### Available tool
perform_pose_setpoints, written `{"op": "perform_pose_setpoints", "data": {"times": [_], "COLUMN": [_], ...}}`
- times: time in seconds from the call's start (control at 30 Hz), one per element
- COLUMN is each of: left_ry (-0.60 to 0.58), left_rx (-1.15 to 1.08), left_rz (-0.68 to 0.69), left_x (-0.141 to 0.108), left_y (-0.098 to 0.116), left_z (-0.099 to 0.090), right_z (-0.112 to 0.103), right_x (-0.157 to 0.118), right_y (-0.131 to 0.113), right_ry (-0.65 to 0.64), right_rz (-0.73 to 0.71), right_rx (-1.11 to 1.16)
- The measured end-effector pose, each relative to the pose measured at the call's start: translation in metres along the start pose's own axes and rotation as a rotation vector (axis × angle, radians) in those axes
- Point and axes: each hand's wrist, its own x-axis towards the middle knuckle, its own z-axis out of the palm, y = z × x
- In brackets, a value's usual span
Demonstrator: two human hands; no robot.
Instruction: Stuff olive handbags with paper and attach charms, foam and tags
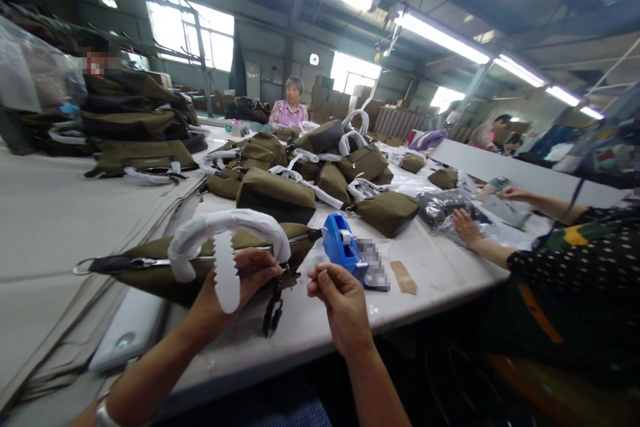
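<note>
Left hand [240,290] is closed on a white foam strip [226,273] at the wrapped handle [225,230] of an olive bag [165,270]. Right hand [340,300] is pinched, fingertips together, beside a blue tape dispenser [343,247]. Farther off, more bags [300,173] are piled.

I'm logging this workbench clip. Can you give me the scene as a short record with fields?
place: workshop table
left hand: holds the white wrapped handle of an olive bag
right hand: fingers pinched together, beside the blue tape dispenser
also there: pile of olive bags; a co-worker's hands on plastic bags
</note>
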Motion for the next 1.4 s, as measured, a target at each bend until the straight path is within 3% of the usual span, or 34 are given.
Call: {"op": "perform_pose_setpoints", "data": {"times": [0.27, 0.5, 0.7, 0.97, 1.07, 1.23, 1.4], "left_ry": [-0.063, -0.119, -0.14, -0.2, -0.2, -0.162, -0.098], "left_rx": [0.116, 0.137, 0.033, 0.028, 0.065, 0.196, 0.183], "left_rz": [0.094, 0.152, 0.066, 0.084, 0.105, 0.198, 0.228], "left_x": [0.001, 0.002, -0.003, -0.002, -0.003, -0.005, -0.004], "left_y": [-0.008, -0.029, -0.025, -0.027, -0.028, -0.03, -0.036], "left_z": [-0.001, -0.003, 0.001, -0.001, -0.002, -0.002, 0.002], "right_z": [0.012, 0.021, 0.024, 0.027, 0.026, 0.023, 0.024], "right_x": [0.004, 0.001, -0.002, -0.003, -0.002, 0.0, 0.0], "right_y": [0.007, 0.008, 0.009, 0.009, 0.01, 0.011, 0.012], "right_ry": [-0.061, -0.009, -0.064, -0.109, -0.12, -0.145, -0.174], "right_rz": [-0.211, -0.182, -0.209, -0.259, -0.356, -0.663, -0.722], "right_rx": [-0.348, -0.356, -0.413, -0.51, -0.603, -0.835, -0.882]}}
